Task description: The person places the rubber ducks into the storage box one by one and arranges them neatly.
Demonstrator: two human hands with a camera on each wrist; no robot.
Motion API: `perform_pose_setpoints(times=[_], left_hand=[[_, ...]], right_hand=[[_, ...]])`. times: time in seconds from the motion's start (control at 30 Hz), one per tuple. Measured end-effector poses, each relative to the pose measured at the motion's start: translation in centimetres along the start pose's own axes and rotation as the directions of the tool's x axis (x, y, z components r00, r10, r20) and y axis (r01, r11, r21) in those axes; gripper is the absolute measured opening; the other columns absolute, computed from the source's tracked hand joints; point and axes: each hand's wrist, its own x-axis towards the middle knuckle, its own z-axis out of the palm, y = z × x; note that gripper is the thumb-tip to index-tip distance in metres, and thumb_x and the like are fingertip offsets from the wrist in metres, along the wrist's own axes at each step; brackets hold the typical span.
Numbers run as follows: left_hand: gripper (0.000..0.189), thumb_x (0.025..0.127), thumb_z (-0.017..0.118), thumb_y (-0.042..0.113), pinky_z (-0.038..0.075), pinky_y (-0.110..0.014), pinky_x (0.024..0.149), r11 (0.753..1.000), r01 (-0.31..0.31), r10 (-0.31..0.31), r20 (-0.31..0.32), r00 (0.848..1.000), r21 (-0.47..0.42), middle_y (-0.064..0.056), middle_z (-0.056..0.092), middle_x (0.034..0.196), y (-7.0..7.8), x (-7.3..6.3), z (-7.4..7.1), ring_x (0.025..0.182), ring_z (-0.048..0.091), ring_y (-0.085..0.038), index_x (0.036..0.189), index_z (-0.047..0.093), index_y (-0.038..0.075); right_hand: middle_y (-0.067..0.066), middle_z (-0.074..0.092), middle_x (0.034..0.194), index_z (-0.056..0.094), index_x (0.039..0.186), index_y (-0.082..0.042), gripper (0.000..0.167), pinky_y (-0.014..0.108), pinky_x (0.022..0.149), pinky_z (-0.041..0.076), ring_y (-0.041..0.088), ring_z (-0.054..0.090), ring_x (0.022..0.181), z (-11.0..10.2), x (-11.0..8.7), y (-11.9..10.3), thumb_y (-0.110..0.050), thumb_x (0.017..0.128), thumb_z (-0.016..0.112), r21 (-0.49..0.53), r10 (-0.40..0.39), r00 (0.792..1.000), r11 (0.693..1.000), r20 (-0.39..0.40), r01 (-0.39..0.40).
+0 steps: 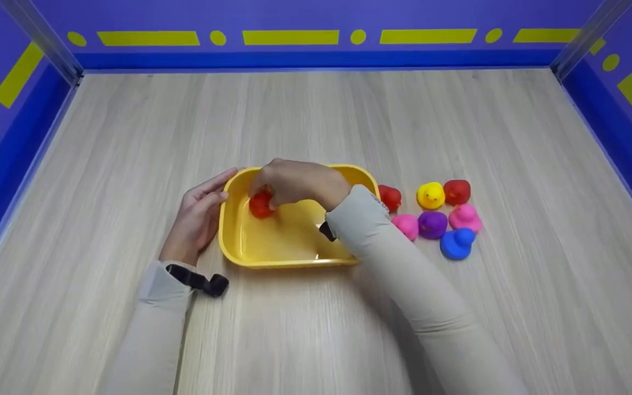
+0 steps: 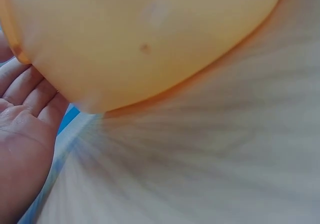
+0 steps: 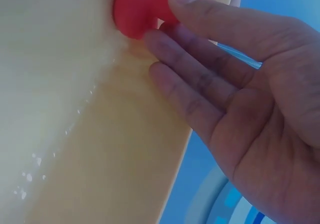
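Note:
A yellow plastic tub (image 1: 294, 262) stands on the table. My right hand (image 1: 297, 181) reaches over it and pinches a red rubber duck (image 1: 261, 204) between thumb and fingers, near the tub's left end. In the right wrist view, the thumb lies on the red duck (image 3: 137, 9), close against the tub's pale inside. At the tub's left side is my left hand (image 1: 198, 216), its thumb tip at the rim and its extended fingers along the outer wall. The left wrist view has the fingers (image 2: 35, 92) fairly straight beside the tub's wall (image 2: 145, 59).
Right of the tub sit several rubber ducks: a yellow one (image 1: 431, 196), a red one (image 1: 457, 192), a purple one (image 1: 433, 225), a pink one (image 1: 465, 218) and a blue one (image 1: 457, 244). My right sleeve partly covers another pink duck (image 1: 406, 226). Blue-purple panels (image 1: 316, 16) border the table.

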Motion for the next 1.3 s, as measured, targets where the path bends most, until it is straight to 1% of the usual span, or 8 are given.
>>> perform_pose_setpoints(times=[0.1,0.27,0.4,0.53,0.77,0.93,1.13,1.3], left_hand=[[0.046,0.090,0.042,-0.007,0.047,-0.027,0.102,1.000,0.001,-0.001,0.009,1.000,0.000,-0.004,0.063,0.128,0.0,-0.1,-0.1,0.124,0.055,-0.016,0.135,0.049,-0.006],[0.045,0.090,0.044,-0.007,0.047,-0.027,0.103,1.000,0.001,-0.001,0.005,1.000,-0.005,-0.005,0.063,0.128,0.0,-0.1,-0.1,0.125,0.055,-0.017,0.135,0.049,-0.006],[0.045,0.090,0.043,-0.008,0.047,-0.027,0.102,1.000,0.003,-0.003,-0.003,1.000,-0.012,-0.005,0.064,0.127,0.0,-0.1,-0.1,0.124,0.055,-0.017,0.134,0.051,-0.006],[0.044,0.090,0.042,-0.008,0.048,-0.027,0.102,1.000,0.002,-0.002,-0.013,1.000,-0.013,-0.005,0.064,0.126,-0.1,-0.2,-0.1,0.122,0.056,-0.017,0.132,0.053,-0.005],[0.043,0.089,0.043,-0.009,0.048,-0.027,0.102,1.000,-0.004,0.003,-0.024,1.000,-0.016,-0.005,0.065,0.125,-0.1,-0.1,0.0,0.122,0.057,-0.016,0.131,0.055,-0.005],[0.044,0.089,0.043,-0.010,0.047,-0.027,0.102,1.000,-0.009,0.009,-0.032,0.999,-0.008,-0.005,0.065,0.124,0.0,0.0,0.1,0.122,0.057,-0.016,0.132,0.053,-0.007],[0.047,0.089,0.042,-0.009,0.046,-0.027,0.104,1.000,-0.003,0.004,-0.038,0.999,0.018,-0.004,0.064,0.126,0.0,0.0,0.1,0.124,0.055,-0.016,0.135,0.047,-0.010],[0.047,0.088,0.043,-0.009,0.046,-0.027,0.104,1.000,0.007,-0.006,-0.044,0.999,0.012,-0.004,0.064,0.126,0.0,0.0,0.1,0.124,0.055,-0.016,0.135,0.047,-0.009]], right_hand=[[0.001,0.066,0.114,0.066,0.123,-0.014,0.038,0.023,0.092,0.051,0.017,0.056,0.094,-0.2,-0.4,-0.1,-0.006,0.087,0.068,-0.013,0.008,1.000,1.000,-0.003,-0.008],[0.001,0.067,0.115,0.067,0.123,-0.014,0.037,0.024,0.093,0.052,0.017,0.058,0.097,-0.8,-1.4,-0.2,-0.009,0.086,0.070,-0.043,-0.013,1.000,0.999,-0.021,0.012],[0.005,0.067,0.119,0.067,0.123,-0.011,0.038,0.029,0.096,0.052,0.020,0.061,0.103,-1.3,-2.4,-0.1,-0.005,0.086,0.069,-0.041,-0.042,0.998,0.998,-0.042,0.040],[0.008,0.067,0.122,0.066,0.124,-0.010,0.039,0.033,0.099,0.051,0.024,0.062,0.109,-1.8,-3.4,0.1,-0.004,0.086,0.069,-0.046,-0.049,0.996,0.998,-0.068,0.046],[0.008,0.065,0.124,0.064,0.126,-0.010,0.042,0.034,0.100,0.050,0.022,0.060,0.114,-2.5,-5.6,1.1,-0.005,0.085,0.069,-0.073,-0.011,0.991,0.997,-0.131,0.001],[0.007,0.066,0.124,0.065,0.125,-0.010,0.040,0.034,0.100,0.050,0.022,0.061,0.114,-3.1,-7.4,2.1,-0.006,0.086,0.069,-0.040,0.000,0.985,0.999,-0.173,-0.007],[0.004,0.066,0.122,0.066,0.125,-0.014,0.039,0.035,0.096,0.054,0.022,0.060,0.113,-3.6,-9.4,3.5,-0.010,0.086,0.070,-0.015,0.082,0.978,0.996,-0.193,-0.086],[0.004,0.066,0.121,0.066,0.125,-0.014,0.040,0.035,0.093,0.055,0.023,0.060,0.113,-3.5,-10.9,4.8,-0.009,0.086,0.070,0.015,0.137,0.971,0.991,-0.194,-0.137]])
